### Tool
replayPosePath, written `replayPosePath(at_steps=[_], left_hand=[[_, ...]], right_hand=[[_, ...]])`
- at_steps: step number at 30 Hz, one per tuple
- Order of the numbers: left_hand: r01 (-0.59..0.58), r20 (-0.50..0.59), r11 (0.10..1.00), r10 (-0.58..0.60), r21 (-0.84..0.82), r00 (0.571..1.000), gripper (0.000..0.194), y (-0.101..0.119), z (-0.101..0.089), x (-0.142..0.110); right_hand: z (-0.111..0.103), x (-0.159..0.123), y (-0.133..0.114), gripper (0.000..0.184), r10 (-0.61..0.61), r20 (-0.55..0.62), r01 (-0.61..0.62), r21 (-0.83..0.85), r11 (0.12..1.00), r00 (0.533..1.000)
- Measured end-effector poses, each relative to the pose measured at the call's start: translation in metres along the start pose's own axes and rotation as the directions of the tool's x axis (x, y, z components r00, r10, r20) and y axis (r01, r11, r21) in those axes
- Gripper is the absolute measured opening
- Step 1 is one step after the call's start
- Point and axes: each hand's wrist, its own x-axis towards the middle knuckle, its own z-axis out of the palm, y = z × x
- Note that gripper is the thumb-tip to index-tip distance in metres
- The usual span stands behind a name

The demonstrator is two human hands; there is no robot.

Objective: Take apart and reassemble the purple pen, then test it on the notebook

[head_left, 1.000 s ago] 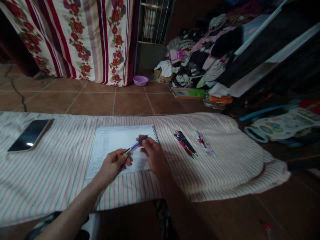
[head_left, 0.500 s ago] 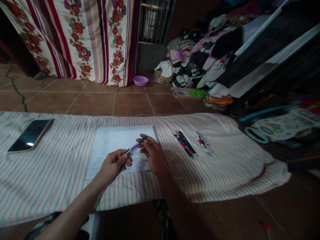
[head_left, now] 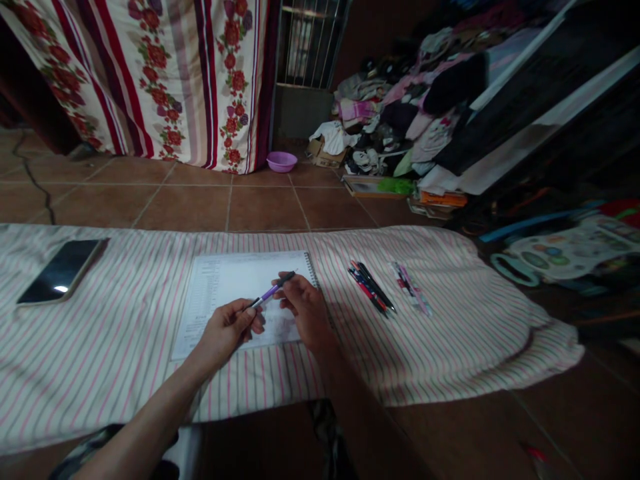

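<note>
A purple and black pen (head_left: 267,294) is held aslant between my two hands, over a spiral notebook (head_left: 240,270). My left hand (head_left: 231,325) pinches its lower left end between thumb and fingers. Around the dark upper end, the fingers of my right hand (head_left: 306,308) are closed. The notebook lies open on the striped cloth, its coil along the right edge, with printed lines down the left of the page. To its right lie a bunch of pens (head_left: 371,288) in black and red and a smaller group of pink and clear pens (head_left: 413,288).
A smartphone (head_left: 61,270) rests at the left of the striped cloth (head_left: 125,333). Beyond, on the tiled floor (head_left: 190,200), are a purple basin (head_left: 282,161), a floral curtain (head_left: 190,80) and a heap of clothes (head_left: 395,113). A toy-like plastic panel (head_left: 565,250) stands at right.
My right fingers have shifted slightly on the pen's upper end. Otherwise the hands, pen and notebook look the same.
</note>
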Motion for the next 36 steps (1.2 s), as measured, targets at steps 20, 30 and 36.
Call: replayPosePath(at_steps=[20, 30, 36], left_hand=[[0.003, 0.001, 1.000, -0.003, -0.013, 1.000, 0.032, -0.0002, -0.0003, -0.0008], [0.007, 0.000, 1.000, -0.007, -0.004, 1.000, 0.033, -0.0011, -0.0010, -0.0006], [0.013, -0.002, 1.000, -0.013, -0.014, 1.000, 0.033, -0.0001, -0.0001, -0.0011]], right_hand=[[-0.0028, 0.0011, 0.0019, 0.029, -0.026, 0.021, 0.026, -0.004, 1.000, 0.999], [-0.0012, 0.0037, 0.0014, 0.016, -0.025, -0.054, 0.025, -0.018, 1.000, 0.998], [-0.0005, 0.0013, 0.0002, 0.027, 0.005, -0.020, -0.005, 0.027, 1.000, 1.000]])
